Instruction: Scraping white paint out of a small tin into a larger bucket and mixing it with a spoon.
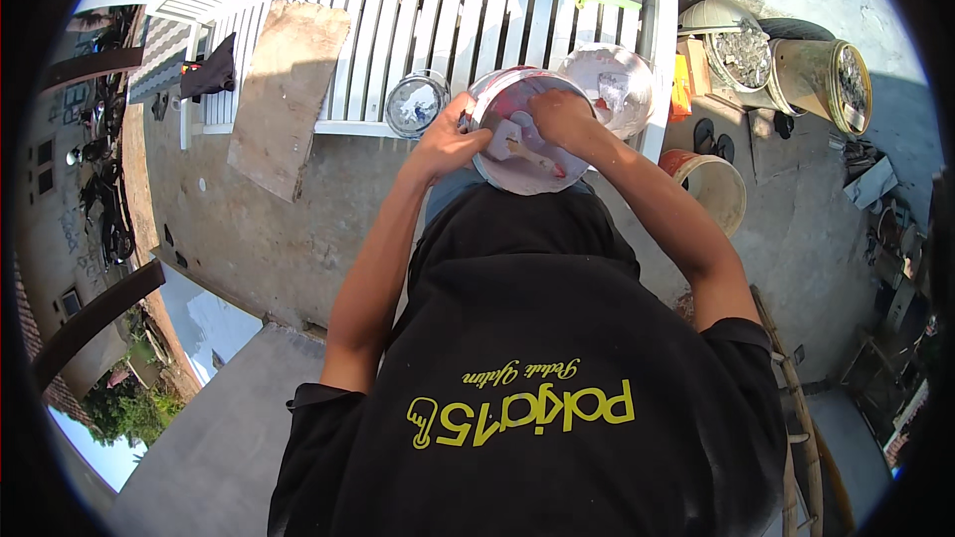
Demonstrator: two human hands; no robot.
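Note:
A paint-stained bucket [545, 177] is tilted with its mouth toward me, in front of my body at the edge of a white slatted bench. My left hand [453, 142] is closed on its left rim, thumb along the near side. Inside the bucket is my right hand [559, 119], close to the inner wall; its fingers are bent out of sight, so whether they hold anything does not show. Pale patches and reddish stains cover the bucket's inside. Right beside it stands a second pale, splattered bucket [627, 94]. To the left is a small round clear container [416, 104].
The white slatted bench [368, 40] spans the far side, with a worn board [288, 89] leaning on it. At right are a reddish bucket [721, 194], sandals [714, 139] and rubble-filled containers [846, 89]. A bamboo ladder [796, 428] lies at lower right.

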